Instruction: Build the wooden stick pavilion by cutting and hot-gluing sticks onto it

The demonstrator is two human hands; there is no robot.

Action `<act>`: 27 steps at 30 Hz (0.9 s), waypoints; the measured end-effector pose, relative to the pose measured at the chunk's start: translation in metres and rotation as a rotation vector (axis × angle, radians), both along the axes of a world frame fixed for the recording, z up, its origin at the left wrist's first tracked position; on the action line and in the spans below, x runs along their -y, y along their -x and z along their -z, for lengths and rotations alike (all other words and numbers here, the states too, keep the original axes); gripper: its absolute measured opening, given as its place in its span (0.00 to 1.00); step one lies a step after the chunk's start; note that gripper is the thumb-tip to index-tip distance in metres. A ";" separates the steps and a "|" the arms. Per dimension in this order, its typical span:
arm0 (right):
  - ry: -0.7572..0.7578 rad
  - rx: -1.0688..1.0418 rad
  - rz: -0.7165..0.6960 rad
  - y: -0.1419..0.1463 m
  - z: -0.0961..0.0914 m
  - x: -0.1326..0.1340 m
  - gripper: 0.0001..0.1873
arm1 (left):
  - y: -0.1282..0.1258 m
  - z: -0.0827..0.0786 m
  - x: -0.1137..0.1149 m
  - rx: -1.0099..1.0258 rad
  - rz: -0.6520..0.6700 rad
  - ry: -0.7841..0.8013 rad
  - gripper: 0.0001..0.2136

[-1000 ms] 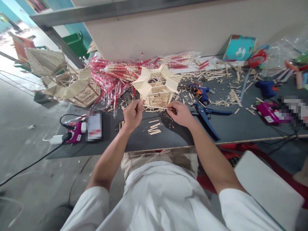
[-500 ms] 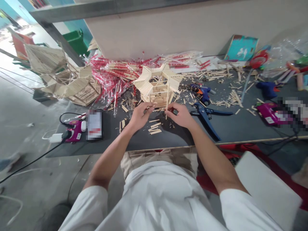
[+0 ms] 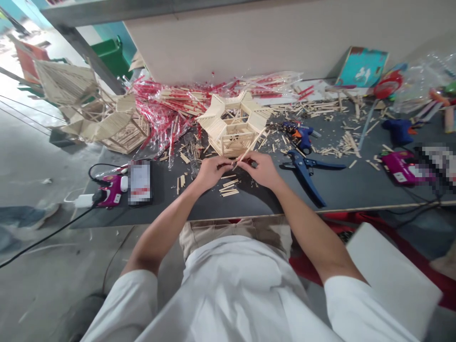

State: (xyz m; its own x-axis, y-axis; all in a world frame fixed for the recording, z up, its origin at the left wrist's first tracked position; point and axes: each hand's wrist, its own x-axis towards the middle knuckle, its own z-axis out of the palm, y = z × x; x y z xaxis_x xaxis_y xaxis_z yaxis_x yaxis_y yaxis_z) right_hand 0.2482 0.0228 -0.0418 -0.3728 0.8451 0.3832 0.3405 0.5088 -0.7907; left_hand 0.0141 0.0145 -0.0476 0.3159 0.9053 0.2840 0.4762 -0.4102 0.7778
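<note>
Between thumb and fingers, my right hand (image 3: 262, 170) grips a thin wooden stick (image 3: 253, 144) that slants up to the right. My left hand (image 3: 212, 172) is closed in a pinch close to the stick's lower end; whatever its fingertips hold is too small to make out. Right behind both hands stands a small wooden stick model (image 3: 234, 124) with a star-shaped top and a hexagonal opening. Several short cut sticks (image 3: 229, 186) lie on the dark tabletop (image 3: 199, 206) in front of my fingers.
Blue-handled cutters (image 3: 307, 173) and a blue glue gun (image 3: 302, 135) lie right of my right hand. Red-and-wood sticks in plastic bags (image 3: 160, 102) are piled behind. At left are a phone (image 3: 140, 183), a purple power strip (image 3: 113, 191) and a larger stick model (image 3: 121, 128).
My right hand has moved left toward my left hand, and its stick has tipped from upright to slanting. The fingertips of both hands now nearly meet before the model.
</note>
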 end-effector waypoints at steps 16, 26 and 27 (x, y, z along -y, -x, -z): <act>-0.118 0.060 -0.085 0.012 0.002 -0.008 0.07 | -0.001 -0.001 0.003 -0.144 -0.016 0.009 0.11; -0.142 0.107 -0.122 0.009 0.009 -0.007 0.06 | -0.003 -0.009 0.006 -0.258 0.026 0.044 0.11; -0.149 0.106 -0.123 0.008 0.008 -0.006 0.06 | -0.003 -0.010 0.007 -0.253 0.035 0.040 0.15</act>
